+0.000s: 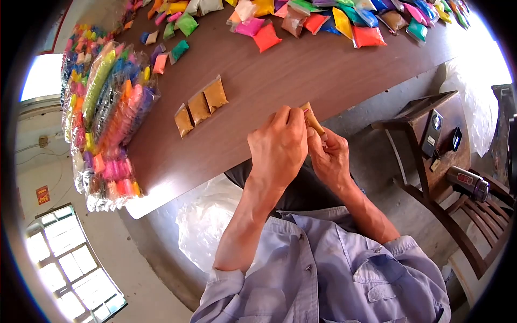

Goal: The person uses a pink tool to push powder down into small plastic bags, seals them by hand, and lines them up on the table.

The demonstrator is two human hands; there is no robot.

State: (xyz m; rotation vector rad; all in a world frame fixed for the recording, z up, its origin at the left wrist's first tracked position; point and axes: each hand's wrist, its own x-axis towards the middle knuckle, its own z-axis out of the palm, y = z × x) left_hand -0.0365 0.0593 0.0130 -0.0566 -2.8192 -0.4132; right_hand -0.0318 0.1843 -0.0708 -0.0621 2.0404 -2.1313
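Note:
In front of my chest, at the near edge of the brown table [245, 121], both my hands are closed on a small tan packet [314, 121]. My left hand [279, 141] has its fingers curled at the packet's upper end and hides part of it. Lower down on the same packet, the thumb and fingers of my right hand [329, 155] pinch it. To the left on the table lie three brown-filled clear packets [199, 109] in a slanting row, touching or nearly touching one another.
Clear bags of colourful packets [116, 107] are heaped along the table's left end. Many loose coloured packets [344, 24] cover the far side. At right stand a wooden stool [452, 105] with a phone-like device [432, 134], and a chair [476, 220] with a metallic flask [467, 183].

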